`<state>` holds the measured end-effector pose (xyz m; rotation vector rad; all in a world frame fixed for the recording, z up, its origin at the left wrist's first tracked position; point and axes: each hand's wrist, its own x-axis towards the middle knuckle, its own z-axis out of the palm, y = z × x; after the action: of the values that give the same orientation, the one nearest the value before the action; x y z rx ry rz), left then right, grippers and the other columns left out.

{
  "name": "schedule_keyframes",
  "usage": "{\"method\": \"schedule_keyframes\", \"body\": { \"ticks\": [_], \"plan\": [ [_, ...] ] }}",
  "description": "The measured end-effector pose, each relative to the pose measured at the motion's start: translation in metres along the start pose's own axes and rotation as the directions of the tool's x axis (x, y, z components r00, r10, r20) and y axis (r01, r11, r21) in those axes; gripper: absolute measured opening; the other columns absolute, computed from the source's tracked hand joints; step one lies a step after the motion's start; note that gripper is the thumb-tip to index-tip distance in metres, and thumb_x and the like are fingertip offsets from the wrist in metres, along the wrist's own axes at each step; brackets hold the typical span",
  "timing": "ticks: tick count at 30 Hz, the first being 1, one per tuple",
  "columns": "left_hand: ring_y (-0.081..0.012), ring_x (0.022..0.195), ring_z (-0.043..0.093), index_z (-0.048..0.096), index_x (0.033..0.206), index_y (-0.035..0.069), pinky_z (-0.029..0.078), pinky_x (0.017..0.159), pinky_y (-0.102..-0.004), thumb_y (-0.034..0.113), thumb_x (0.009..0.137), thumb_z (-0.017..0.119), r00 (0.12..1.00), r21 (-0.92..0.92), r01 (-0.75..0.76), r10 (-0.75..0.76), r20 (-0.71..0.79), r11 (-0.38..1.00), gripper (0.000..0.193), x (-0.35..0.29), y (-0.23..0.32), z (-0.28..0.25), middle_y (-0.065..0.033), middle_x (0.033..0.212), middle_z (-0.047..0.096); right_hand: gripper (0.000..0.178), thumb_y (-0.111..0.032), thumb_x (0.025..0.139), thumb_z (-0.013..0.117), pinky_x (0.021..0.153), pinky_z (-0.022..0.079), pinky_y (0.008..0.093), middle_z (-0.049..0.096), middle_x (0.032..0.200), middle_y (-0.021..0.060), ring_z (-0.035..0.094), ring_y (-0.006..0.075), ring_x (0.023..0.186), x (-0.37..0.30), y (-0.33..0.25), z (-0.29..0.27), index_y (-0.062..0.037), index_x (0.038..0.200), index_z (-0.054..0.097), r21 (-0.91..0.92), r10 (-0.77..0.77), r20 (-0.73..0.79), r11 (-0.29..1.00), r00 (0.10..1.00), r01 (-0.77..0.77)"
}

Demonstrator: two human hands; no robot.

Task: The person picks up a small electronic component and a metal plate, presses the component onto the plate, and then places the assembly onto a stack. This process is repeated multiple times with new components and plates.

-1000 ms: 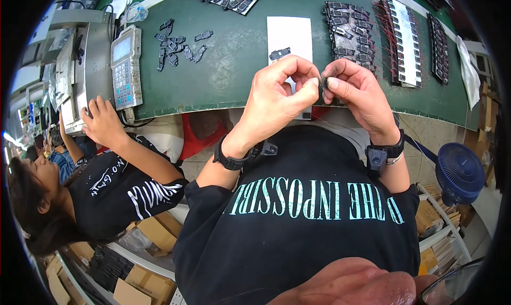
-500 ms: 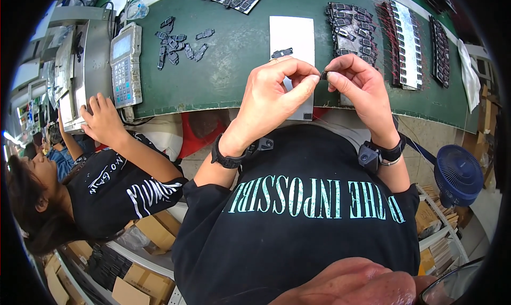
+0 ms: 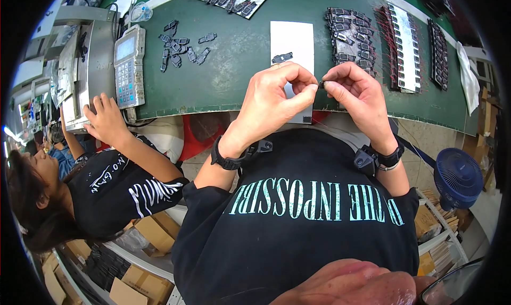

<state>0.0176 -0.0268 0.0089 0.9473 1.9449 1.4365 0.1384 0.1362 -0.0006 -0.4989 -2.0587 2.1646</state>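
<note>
My left hand and my right hand meet above the near edge of the green table. Thumbs and forefingers of both pinch one small black part, mostly covered by the fingertips, so its kind does not show. Under and beyond my left hand lies a white sheet. On that sheet, just past my left knuckles, rests a black speaker-like module. A small dark square sits at the sheet's near end.
Loose black modules lie at the left, near a grey keypad device. Filled boards and a white strip with red wires stand right. A co-worker's hand is at the left machine; a blue fan stands right.
Both hands keep their pinch on the small black part, and the fingertips have come slightly closer together. The whole view has shifted a little, with the table lower in the picture.
</note>
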Motion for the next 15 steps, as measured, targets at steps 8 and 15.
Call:
{"method": "schedule_keyframes", "body": {
  "ticks": [8,15],
  "plan": [
    [-0.0014,0.063,0.048,0.064,0.088,0.004,0.037,0.053,-0.0184,0.005,0.087,0.064,0.999,-0.077,-0.034,0.031,-0.044,0.996,0.002,-0.001,-0.006,0.007,0.0035,0.077,0.058,0.015,-0.009,0.094,0.064,0.075,0.049,0.0221,0.061,0.095,0.0013,0.059,0.0074,0.082,0.001,0.005,-0.007,-0.0003,0.106,0.06,0.271,0.113,0.176,0.95,0.978,-0.158],
    [-0.0208,0.066,0.06,0.062,0.088,0.002,0.046,0.057,-0.032,0.005,0.088,0.063,0.989,0.167,-0.147,0.149,-0.001,0.975,0.004,-0.001,-0.012,0.005,-0.0096,0.078,0.062,0.017,-0.007,0.094,0.064,0.077,0.052,0.0238,0.061,0.094,0.0022,0.062,0.0091,0.083,0.0,0.001,-0.006,-0.0002,0.108,0.058,0.288,0.143,0.147,0.94,0.979,-0.181]
  ]
}}
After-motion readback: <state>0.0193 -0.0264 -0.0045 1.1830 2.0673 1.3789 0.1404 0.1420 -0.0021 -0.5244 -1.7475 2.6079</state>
